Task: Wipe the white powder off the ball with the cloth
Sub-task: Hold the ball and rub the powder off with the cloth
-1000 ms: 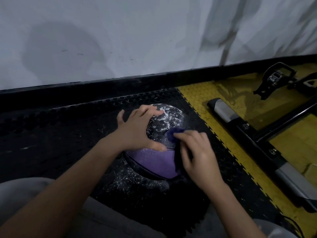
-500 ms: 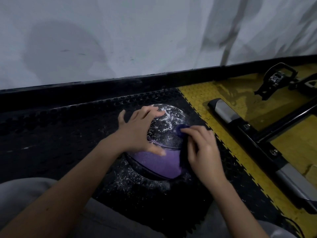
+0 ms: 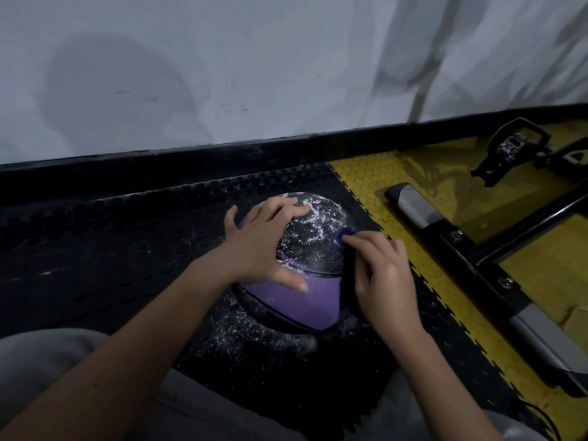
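Resting on a black studded mat point(image 3: 95, 249) near the wall, the ball point(image 3: 313, 249) shows a clean purple lower panel and a black upper panel flecked with white powder point(image 3: 318, 214). Your left hand point(image 3: 264, 246) lies spread across its top, fingers flat and thumb on the purple. Your right hand point(image 3: 381, 278) pinches the dark blue cloth point(image 3: 342, 237) against the ball's right side. More powder dots the mat beneath; yellow tiles point(image 3: 413, 173) and a metal frame point(image 3: 413, 205) lie to the right.

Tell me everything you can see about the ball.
The ball is pebbled: a clean-looking purple lower panel, a dark upper panel speckled with white powder. It sits on a black studded mat, also powder-dusted. The left hand rests spread on top; the right hand presses a blue cloth against its right side.
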Available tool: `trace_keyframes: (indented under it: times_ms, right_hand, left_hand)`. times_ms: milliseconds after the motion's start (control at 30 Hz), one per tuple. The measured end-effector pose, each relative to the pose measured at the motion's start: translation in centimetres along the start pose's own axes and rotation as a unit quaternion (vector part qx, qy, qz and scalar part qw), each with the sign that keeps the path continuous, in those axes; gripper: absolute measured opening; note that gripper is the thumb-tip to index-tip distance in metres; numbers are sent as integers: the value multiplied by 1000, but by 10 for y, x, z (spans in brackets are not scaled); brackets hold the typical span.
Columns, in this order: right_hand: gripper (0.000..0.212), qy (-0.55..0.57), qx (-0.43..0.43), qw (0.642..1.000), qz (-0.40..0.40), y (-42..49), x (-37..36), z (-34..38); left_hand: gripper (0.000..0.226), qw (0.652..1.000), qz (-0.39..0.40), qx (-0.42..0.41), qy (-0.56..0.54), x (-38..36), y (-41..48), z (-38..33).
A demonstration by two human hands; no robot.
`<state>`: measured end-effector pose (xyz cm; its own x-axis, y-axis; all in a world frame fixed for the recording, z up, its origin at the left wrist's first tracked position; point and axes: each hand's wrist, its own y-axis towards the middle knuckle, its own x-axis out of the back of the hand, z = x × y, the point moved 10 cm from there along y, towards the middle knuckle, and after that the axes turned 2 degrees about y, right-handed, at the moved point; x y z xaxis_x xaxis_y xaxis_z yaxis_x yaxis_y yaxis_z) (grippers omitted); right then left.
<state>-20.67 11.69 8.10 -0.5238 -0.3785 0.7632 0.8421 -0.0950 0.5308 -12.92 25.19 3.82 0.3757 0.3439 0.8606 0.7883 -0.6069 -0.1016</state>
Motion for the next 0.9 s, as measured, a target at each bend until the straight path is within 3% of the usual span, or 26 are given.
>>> trace_keyframes:
  times_ms: [200,400,567,767,900]
  right_hand:
    - [28,-11,136,990,42,-28,-16,58]
    - [26,25,19,999,-4,-4,-2,10]
    - [29,7,101,995,18,-20,-12,51]
    - [29,30,-34,999,-7,4,1,-17]
    - [28,36,10,999,6,-8,-4,15]
  left_hand:
    - [110,1000,-22,6,9,2,-4,4]
    - [110,1000,-11,7,-9,1,3,0]
    - [109,1000,-22,12,-3,1,1,2]
    - [108,1000,-5,7,-23,0,0,2]
    - [109,1000,-10,12,-9,0,1,3]
